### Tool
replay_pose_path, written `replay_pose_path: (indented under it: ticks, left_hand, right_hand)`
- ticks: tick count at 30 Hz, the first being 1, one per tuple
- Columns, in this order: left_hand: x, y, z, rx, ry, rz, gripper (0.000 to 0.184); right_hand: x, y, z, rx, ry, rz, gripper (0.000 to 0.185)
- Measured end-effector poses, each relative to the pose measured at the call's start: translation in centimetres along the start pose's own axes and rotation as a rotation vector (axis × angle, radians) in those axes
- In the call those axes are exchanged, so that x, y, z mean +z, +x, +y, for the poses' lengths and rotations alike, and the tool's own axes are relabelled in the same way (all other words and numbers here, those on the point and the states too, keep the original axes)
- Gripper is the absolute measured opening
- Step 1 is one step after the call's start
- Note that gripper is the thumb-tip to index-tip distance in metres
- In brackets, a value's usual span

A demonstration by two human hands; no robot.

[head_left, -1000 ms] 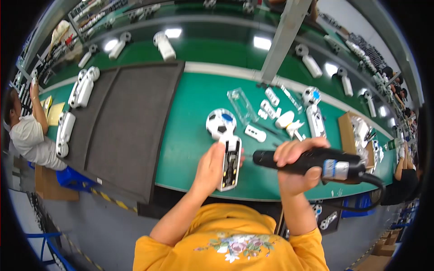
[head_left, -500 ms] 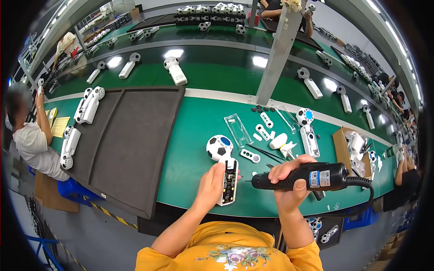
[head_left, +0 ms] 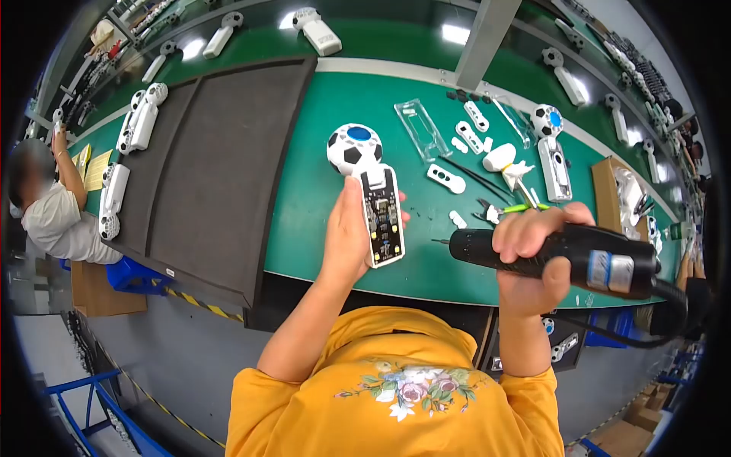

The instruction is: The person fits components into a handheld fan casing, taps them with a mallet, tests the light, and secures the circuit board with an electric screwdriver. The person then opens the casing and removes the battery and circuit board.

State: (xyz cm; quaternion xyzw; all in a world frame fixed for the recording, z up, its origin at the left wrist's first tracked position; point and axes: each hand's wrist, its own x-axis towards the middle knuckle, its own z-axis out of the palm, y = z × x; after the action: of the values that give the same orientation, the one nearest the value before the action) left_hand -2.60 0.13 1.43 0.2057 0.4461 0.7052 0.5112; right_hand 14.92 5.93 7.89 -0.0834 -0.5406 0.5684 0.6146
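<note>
My left hand (head_left: pixel 346 234) is wrapped round a white device with a soccer-ball head (head_left: pixel 355 149). The device's back is off, and a black circuit board (head_left: pixel 384 217) faces up. A black electric screwdriver (head_left: pixel 491 250) lies in my right hand (head_left: pixel 533 245), whose fingers curl over its body. Its thin bit points left towards the board, apart from it. Beyond the screwdriver are green-handled cutters (head_left: pixel 518 208), a white oval cover (head_left: pixel 446 179) and dark tweezers (head_left: pixel 478 174).
Clear plastic trays (head_left: pixel 421 131) and small white parts lie at the back. Another ball-headed device (head_left: pixel 554 156) and a cardboard box (head_left: pixel 607 199) are on the right. A dark framed tray (head_left: pixel 221 175) takes up the left. A co-worker (head_left: pixel 65 209) sits at far left.
The view has tilted down, so the bench sits higher in the picture. Both hands keep their holds. The screwdriver's bit is a little farther from the board, and the cutters show more.
</note>
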Motion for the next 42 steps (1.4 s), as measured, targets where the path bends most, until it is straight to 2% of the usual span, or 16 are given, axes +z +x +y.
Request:
replay_pose_path:
  ticks: [3, 15, 27, 31, 33, 37, 39, 42]
  left_hand:
    - [0.0, 0.1, -0.1, 0.002, -0.012, 0.005, 0.055]
    - [-0.2, 0.2, -0.1, 0.032, -0.027, 0.001, 0.057]
    - [-0.3, 0.0, -0.2, 0.038, -0.027, 0.015, 0.057]
    - [-0.2, 0.0, -0.2, 0.032, -0.022, 0.034, 0.057]
    - [-0.2, 0.0, -0.2, 0.035, 0.002, 0.041, 0.057]
    - [-0.3, 0.1, -0.2, 0.036, 0.005, 0.059, 0.056]
    - [-0.2, 0.1, -0.3, 0.032, -0.003, 0.058, 0.056]
    - [-0.1, 0.0, -0.4, 0.063, 0.014, 0.065, 0.054]
  right_hand:
    - [1.3, -0.3, -0.6, -0.035, 0.019, -0.008, 0.051]
    - [2.6, -1.3, -0.2, 0.087, 0.058, -0.054, 0.051]
    - [2.4, -1.4, 0.1, 0.04, 0.08, -0.135, 0.049]
    - [2.4, -1.4, -0.1, 0.065, 0.056, -0.1, 0.048]
    - [1.6, -1.2, 0.0, 0.148, 0.219, -0.264, 0.041]
    - [2.2, -1.3, 0.0, 0.122, 0.237, -0.211, 0.041]
    - [2.9, -1.4, -0.1, 0.103, 0.047, -0.07, 0.047]
    - [2.5, -1.1, -0.2, 0.081, 0.046, -0.058, 0.048]
